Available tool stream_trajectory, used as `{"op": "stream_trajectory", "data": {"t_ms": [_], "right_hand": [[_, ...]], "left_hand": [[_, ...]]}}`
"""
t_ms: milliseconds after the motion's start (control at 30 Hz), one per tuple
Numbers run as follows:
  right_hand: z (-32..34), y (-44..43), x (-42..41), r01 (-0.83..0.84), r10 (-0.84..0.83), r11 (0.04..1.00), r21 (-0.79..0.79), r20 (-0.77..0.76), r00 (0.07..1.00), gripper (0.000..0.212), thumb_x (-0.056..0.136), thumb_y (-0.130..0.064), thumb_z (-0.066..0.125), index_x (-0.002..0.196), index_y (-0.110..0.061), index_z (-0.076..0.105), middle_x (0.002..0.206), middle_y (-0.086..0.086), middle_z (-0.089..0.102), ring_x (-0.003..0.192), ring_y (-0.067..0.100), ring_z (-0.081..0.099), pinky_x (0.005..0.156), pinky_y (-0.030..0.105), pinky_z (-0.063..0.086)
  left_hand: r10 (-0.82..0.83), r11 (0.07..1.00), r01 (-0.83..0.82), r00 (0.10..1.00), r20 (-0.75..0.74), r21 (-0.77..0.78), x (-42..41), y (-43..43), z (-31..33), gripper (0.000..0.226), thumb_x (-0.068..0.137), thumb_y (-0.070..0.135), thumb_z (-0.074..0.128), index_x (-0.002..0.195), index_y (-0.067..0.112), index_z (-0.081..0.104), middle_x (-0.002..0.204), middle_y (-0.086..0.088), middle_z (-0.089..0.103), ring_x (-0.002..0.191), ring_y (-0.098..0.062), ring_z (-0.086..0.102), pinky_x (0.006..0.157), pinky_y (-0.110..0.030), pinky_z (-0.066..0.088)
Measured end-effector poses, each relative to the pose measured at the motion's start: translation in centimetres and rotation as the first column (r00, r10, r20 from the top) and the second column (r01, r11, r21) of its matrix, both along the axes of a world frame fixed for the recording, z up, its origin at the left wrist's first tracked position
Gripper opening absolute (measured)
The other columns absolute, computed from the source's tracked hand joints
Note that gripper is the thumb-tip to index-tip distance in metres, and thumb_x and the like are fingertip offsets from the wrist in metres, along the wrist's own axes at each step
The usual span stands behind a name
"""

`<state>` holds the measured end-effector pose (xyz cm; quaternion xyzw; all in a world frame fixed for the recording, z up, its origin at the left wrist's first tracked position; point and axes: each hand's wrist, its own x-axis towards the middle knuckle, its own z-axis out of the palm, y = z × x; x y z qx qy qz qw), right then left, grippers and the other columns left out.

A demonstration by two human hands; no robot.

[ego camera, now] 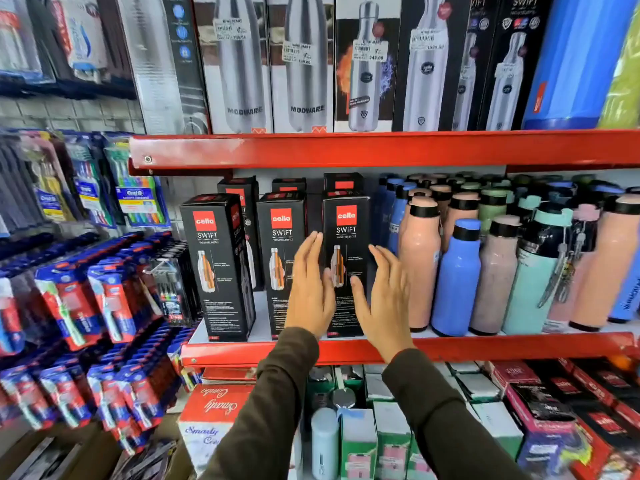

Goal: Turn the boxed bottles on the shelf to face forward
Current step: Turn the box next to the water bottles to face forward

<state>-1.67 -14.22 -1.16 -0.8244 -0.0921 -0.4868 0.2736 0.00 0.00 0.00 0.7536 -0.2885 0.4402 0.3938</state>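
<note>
Red shelf (450,348), three front boxed bottles (346,265), left hand (311,292) and right hand (388,303) spread wide, each grip empty

Both hands spread open — left hand (310,289), right hand (387,299) — flanking the rightmost black boxed bottle (346,237).

Two bare hands, left hand (310,287), right hand (386,299); long dark olive-brown sleeves (273,403)
</note>
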Motion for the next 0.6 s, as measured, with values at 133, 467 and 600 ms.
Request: {"op": "stream_trajectory", "data": {"t_ms": [133, 467, 600], "right_hand": [[-2.8, 0.0, 0.9, -0.124, 0.213, 0.952, 0.281, -0.316, 0.924, 0.061, 0.101, -0.036, 0.047, 0.154, -0.022, 0.020, 0.157, 0.002, 0.027, 0.144, 0.017, 0.030, 0.114, 0.027, 0.024], [-4.9, -0.3, 1.5, -0.231, 0.446, 0.850, 0.474, -0.410, 0.796, 0.053, 0.100, -0.016, 0.050, 0.150, -0.024, 0.030, 0.146, 0.002, 0.045, 0.135, 0.011, 0.042, 0.117, 0.038, 0.035], [-5.1, -0.5, 1.7, -0.236, 0.452, 0.844, 0.482, -0.400, 0.797, 0.064, 0.093, -0.007, 0.059, 0.149, -0.025, 0.033, 0.143, 0.001, 0.049, 0.134, 0.011, 0.046, 0.115, 0.043, 0.040]], "left_hand": [[-0.132, 0.976, 0.057, 0.925, -0.357, -0.212, 0.2, -1.4, -3.0, 0.054, 0.102, 0.015, 0.037, 0.153, 0.021, 0.021, 0.156, 0.000, 0.026, 0.145, -0.015, 0.032, 0.120, -0.038, 0.030], [-0.278, 0.903, -0.032, 0.719, -0.637, -0.429, 1.6, -2.4, -6.2, 0.047, 0.103, 0.013, 0.040, 0.150, 0.020, 0.035, 0.152, -0.005, 0.043, 0.138, -0.009, 0.038, 0.110, -0.018, 0.029], [-0.267, 0.864, -0.096, 0.745, -0.611, -0.495, 1.8, -2.5, -6.8, 0.043, 0.099, 0.023, 0.053, 0.142, 0.030, 0.048, 0.138, -0.003, 0.059, 0.122, -0.006, 0.054, 0.102, -0.017, 0.039]]}}
